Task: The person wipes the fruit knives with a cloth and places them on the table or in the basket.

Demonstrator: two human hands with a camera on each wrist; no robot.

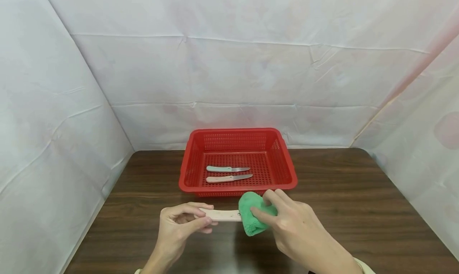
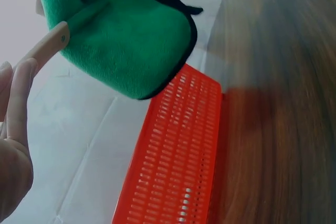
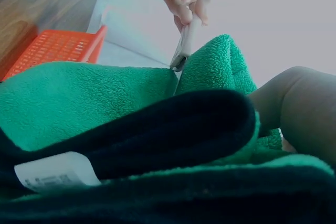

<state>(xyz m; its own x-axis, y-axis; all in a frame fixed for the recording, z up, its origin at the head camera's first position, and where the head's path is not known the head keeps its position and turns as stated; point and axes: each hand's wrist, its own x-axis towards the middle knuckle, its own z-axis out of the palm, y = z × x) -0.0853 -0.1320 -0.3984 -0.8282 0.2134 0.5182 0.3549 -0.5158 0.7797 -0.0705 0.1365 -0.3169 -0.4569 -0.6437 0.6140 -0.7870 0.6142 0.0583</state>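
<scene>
My left hand pinches the end of a pale beige handle between thumb and fingers. It belongs to a knife lying about level above the table, its blade wrapped in a folded green towel. From the right, my right hand grips this towel around the blade, right up to the handle. In the right wrist view the towel folds over both sides of the blade, and a rivet shows on the knife. The left wrist view shows the towel's black edging and a loose flap hanging down.
Just beyond my hands, a red plastic basket stands on the dark wooden table. Inside it lie two small knives side by side, one with a light blue handle, one with a beige handle. White sheeting encloses the back and sides.
</scene>
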